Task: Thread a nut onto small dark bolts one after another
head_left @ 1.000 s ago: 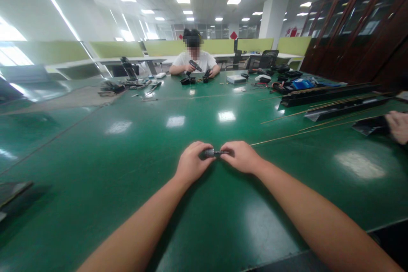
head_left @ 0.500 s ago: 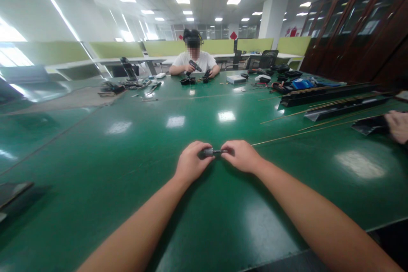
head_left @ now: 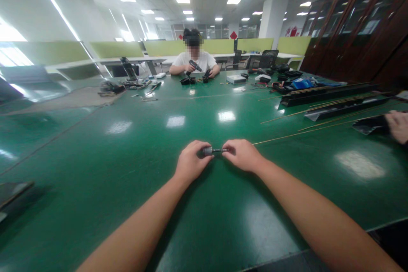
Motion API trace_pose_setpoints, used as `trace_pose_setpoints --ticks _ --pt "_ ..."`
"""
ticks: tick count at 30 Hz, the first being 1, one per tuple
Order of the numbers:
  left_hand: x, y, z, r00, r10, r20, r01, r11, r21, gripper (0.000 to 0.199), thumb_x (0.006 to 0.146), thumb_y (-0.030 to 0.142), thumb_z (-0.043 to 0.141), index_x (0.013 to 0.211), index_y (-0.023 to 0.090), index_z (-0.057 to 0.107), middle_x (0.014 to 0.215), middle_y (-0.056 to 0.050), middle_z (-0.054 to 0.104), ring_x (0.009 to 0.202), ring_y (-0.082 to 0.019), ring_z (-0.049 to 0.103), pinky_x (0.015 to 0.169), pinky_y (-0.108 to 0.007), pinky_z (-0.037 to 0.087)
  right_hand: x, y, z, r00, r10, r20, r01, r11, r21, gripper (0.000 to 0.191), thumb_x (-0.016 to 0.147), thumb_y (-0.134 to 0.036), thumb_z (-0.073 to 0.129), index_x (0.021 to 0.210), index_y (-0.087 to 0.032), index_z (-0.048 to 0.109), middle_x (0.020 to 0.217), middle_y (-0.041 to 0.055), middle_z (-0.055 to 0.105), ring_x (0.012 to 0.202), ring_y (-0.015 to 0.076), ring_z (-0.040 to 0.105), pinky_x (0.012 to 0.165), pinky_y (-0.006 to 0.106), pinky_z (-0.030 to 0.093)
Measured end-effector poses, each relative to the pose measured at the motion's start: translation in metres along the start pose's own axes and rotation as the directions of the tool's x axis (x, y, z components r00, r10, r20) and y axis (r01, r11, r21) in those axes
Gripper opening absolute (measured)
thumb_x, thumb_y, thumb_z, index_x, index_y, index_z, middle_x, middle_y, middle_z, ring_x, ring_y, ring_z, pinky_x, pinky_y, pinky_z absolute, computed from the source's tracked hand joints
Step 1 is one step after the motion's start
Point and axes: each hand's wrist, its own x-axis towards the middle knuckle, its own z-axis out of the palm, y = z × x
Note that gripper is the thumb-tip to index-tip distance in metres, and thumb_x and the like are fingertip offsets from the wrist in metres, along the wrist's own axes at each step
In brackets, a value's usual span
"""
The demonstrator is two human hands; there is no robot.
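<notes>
Just above the green table (head_left: 153, 187), both my hands hold a small grey cylindrical piece (head_left: 208, 151) with a thin dark rod (head_left: 218, 150) that runs out of it to the right. My left hand (head_left: 193, 160) is closed round the cylinder, with the thumb at the front and fingers behind. The rod's far end lies pinched in my right hand (head_left: 241, 154), whose fingertips hide it. A short stretch of rod shows between the hands. What exactly the piece is, I cannot make out.
Thin brass-coloured rods (head_left: 287, 137) and black metal channels (head_left: 347, 107) lie to the right, beside another person's hand (head_left: 398, 125). Across the table a person (head_left: 195, 61) holds a power drill (head_left: 194, 66). Tools and parts clutter the back. A dark panel (head_left: 14, 193) sits at the left.
My right hand has shifted very slightly to the right, so a little more of the rod shows. My left hand stays in nearly the same place on the cylinder.
</notes>
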Motion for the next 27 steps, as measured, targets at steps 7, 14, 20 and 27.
trace_pose_setpoints --ticks 7,14,20,27 --pt "0.0007 -0.0025 0.0001 1.0 -0.006 -0.023 0.006 1.0 -0.014 0.026 0.075 0.02 0.075 0.1 0.022 0.067 0.098 -0.003 0.068 0.091 -0.019 0.063 0.082 -0.034 0.051 0.0 0.0006 -0.0014 1.0 0.006 -0.003 -0.006 1.0 -0.002 0.013 0.086 -0.03 0.064 0.095 -0.023 0.071 0.085 0.002 0.072 0.076 0.0164 0.063 0.069 0.027 0.043" --pt "0.0006 -0.0043 0.0008 0.999 -0.017 -0.039 0.017 1.0 -0.019 0.027 0.073 0.02 0.077 0.098 0.022 0.067 0.097 -0.002 0.069 0.089 -0.019 0.063 0.082 -0.033 0.051 -0.0003 0.0007 -0.0034 1.0 0.021 -0.005 -0.022 1.0 -0.006 0.013 0.086 -0.03 0.064 0.094 -0.023 0.071 0.085 0.002 0.072 0.076 0.0168 0.064 0.068 0.027 0.043" --pt "0.0006 -0.0059 0.0019 0.998 -0.023 -0.053 0.021 0.999 -0.024 0.027 0.073 0.019 0.078 0.098 0.022 0.068 0.097 -0.001 0.069 0.088 -0.018 0.063 0.082 -0.031 0.05 0.0 0.0023 -0.0043 1.0 0.027 0.002 -0.027 1.0 0.003 0.014 0.087 -0.031 0.063 0.095 -0.023 0.071 0.086 0.0022 0.073 0.077 0.0164 0.064 0.07 0.027 0.044" --pt "0.0015 -0.0055 0.002 0.998 -0.028 -0.059 0.027 0.999 -0.026 0.027 0.073 0.018 0.078 0.097 0.022 0.068 0.095 -0.001 0.069 0.086 -0.017 0.063 0.082 -0.03 0.051 0.001 0.002 -0.0047 0.999 0.051 0.017 -0.051 0.999 -0.006 0.015 0.087 -0.032 0.063 0.096 -0.023 0.071 0.085 0.0019 0.072 0.076 0.0159 0.064 0.069 0.026 0.044"
